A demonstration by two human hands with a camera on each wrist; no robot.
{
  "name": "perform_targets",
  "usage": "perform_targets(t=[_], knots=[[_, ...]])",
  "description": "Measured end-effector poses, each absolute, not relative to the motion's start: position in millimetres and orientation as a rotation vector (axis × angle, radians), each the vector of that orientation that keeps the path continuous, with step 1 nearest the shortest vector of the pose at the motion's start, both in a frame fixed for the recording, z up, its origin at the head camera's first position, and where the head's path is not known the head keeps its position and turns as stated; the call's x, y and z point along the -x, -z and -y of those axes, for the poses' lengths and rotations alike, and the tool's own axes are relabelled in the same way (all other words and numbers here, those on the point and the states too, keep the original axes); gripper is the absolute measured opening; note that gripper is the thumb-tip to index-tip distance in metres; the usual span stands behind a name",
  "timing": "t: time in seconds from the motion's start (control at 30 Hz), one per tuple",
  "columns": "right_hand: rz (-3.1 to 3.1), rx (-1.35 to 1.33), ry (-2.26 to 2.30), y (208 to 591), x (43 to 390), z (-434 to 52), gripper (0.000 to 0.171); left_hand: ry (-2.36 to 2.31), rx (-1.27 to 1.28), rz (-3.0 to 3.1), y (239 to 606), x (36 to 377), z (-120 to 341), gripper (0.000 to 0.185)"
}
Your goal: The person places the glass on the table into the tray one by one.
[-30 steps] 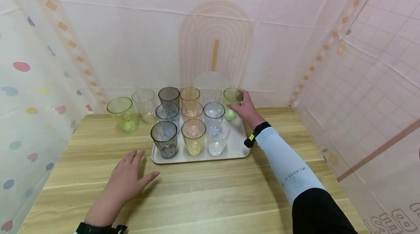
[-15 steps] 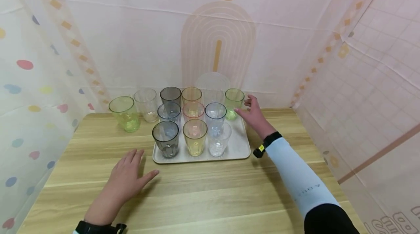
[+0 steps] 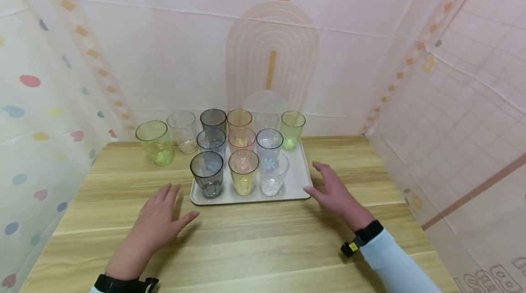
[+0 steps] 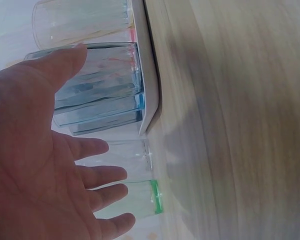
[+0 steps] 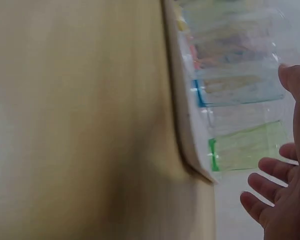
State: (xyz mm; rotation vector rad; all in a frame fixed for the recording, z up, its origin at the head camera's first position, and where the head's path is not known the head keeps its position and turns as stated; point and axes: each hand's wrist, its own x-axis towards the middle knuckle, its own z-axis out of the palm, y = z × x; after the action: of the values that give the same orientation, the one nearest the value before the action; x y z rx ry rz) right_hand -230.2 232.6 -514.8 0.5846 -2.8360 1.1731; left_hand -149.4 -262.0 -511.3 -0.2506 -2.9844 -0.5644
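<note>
A white tray (image 3: pixel 297 183) bears several tinted drinking glasses in rows. At its back right corner stands a green glass (image 3: pixel 292 131). Along the front are a dark grey glass (image 3: pixel 207 176), a yellow glass (image 3: pixel 243 172) and a clear glass (image 3: pixel 273 176). My right hand (image 3: pixel 337 195) is by the tray's front right corner, fingers spread, holding nothing; whether the thumb touches the rim I cannot tell. Left of the tray, my left hand (image 3: pixel 158 222) is over the table with fingers extended and nothing in it, apart from the glasses in the left wrist view.
Off the tray, on the table's back left, stand another green glass (image 3: pixel 156 142) and a clear glass (image 3: pixel 183 131). The wooden table (image 3: pixel 255 247) meets a patterned cloth backdrop (image 3: pixel 164 69) behind and at both sides.
My right hand has let go of the green glass at the back right and drawn back toward the front right. My left hand has hardly moved.
</note>
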Motion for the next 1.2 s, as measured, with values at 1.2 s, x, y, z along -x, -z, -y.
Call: perform_targets(t=[1.2], knots=[[2.801,-0.646,-1.080,525,165,-233,0.086,1.417,-0.268,2.411,512,294,362,0.104]])
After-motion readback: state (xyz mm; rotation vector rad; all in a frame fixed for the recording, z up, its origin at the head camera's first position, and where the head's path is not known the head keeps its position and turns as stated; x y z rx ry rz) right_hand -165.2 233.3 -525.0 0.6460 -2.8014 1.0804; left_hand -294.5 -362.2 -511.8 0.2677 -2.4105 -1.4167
